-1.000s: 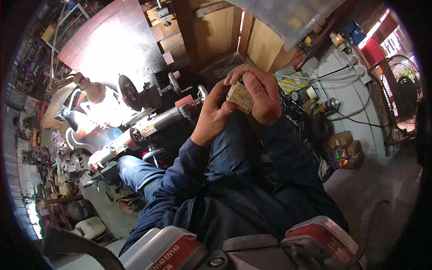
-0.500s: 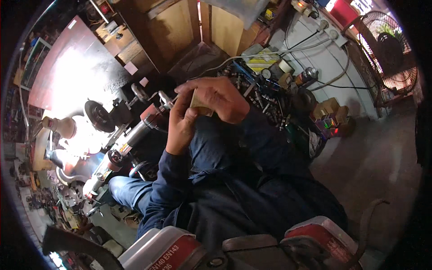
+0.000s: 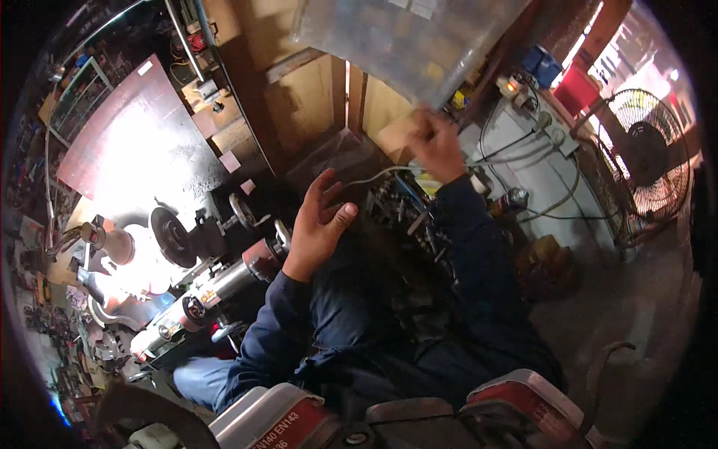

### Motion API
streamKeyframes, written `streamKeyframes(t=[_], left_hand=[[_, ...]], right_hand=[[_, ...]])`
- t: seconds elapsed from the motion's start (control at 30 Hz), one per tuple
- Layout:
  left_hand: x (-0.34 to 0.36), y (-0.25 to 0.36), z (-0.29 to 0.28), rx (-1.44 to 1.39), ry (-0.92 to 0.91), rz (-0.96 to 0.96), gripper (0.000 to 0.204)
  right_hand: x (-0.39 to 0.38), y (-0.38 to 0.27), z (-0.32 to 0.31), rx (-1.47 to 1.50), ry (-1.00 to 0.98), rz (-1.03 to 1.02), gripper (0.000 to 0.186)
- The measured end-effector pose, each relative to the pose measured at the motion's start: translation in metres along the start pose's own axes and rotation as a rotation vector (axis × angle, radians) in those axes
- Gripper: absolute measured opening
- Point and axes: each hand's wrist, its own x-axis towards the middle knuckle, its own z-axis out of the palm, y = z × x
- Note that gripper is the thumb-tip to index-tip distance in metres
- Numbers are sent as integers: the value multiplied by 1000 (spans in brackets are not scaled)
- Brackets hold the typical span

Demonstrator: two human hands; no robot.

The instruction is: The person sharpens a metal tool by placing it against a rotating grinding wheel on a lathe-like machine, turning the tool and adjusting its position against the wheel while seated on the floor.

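At the left, a large reddish sheet (image 3: 86, 161) stood tilted, its middle washed out by glare. Below it, a lamp (image 3: 120, 245) shone beside a dark round wheel (image 3: 168, 233) and a long metal cylinder (image 3: 228, 284) set on a slant. Small, indistinct clutter (image 3: 45, 299) filled the left rim. At the top, a cloudy plastic sheet (image 3: 389, 45) hung in front of brown wooden panels (image 3: 299, 93). To the right, dark cables crossed a pale board (image 3: 587, 224); near its upper end were a blue object (image 3: 541, 66) and a red one (image 3: 577, 93). A caged fan (image 3: 645, 150) stood at the far right, above bare floor (image 3: 606, 322).
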Motion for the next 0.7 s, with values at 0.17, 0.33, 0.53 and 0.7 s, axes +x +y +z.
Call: streamKeyframes(t=[0.17,0.33,0.53,0.7], left_hand=[[38,31,-22,568,-288,-80,62],[106,19,-29,1154,-232,405,61],[171,24,-62,1258,146,367,46],[151,81,-83,1341,657,818,40]], right_hand=[[77,48,-40,-286,382,154,43],[96,1,8,-201,192,-81,40],[103,-97,65,286,-104,-243,42],[106,-65,68,86,-338,-180,59]])
